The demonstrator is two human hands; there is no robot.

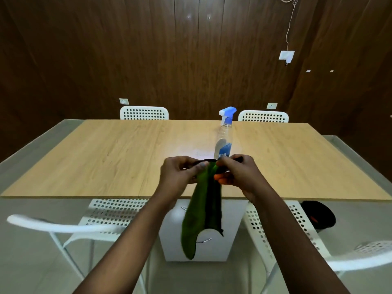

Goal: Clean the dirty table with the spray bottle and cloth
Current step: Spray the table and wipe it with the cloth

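Observation:
A green cloth [199, 211] with a dark edge hangs down over the near edge of the wooden table [106, 158]. My left hand [180, 174] and my right hand [239, 172] both pinch its top edge, close together, just above the table's front. A clear spray bottle [224, 136] with a blue and white trigger head stands upright on the table right behind my hands. Its base is hidden by my right hand and the cloth.
Two white perforated chairs [144, 113] stand at the far side, and two more [101, 217] sit at the near side, left and right of me. A white cabinet [229, 230] is under the table. A dark object [320, 215] lies on the floor at right.

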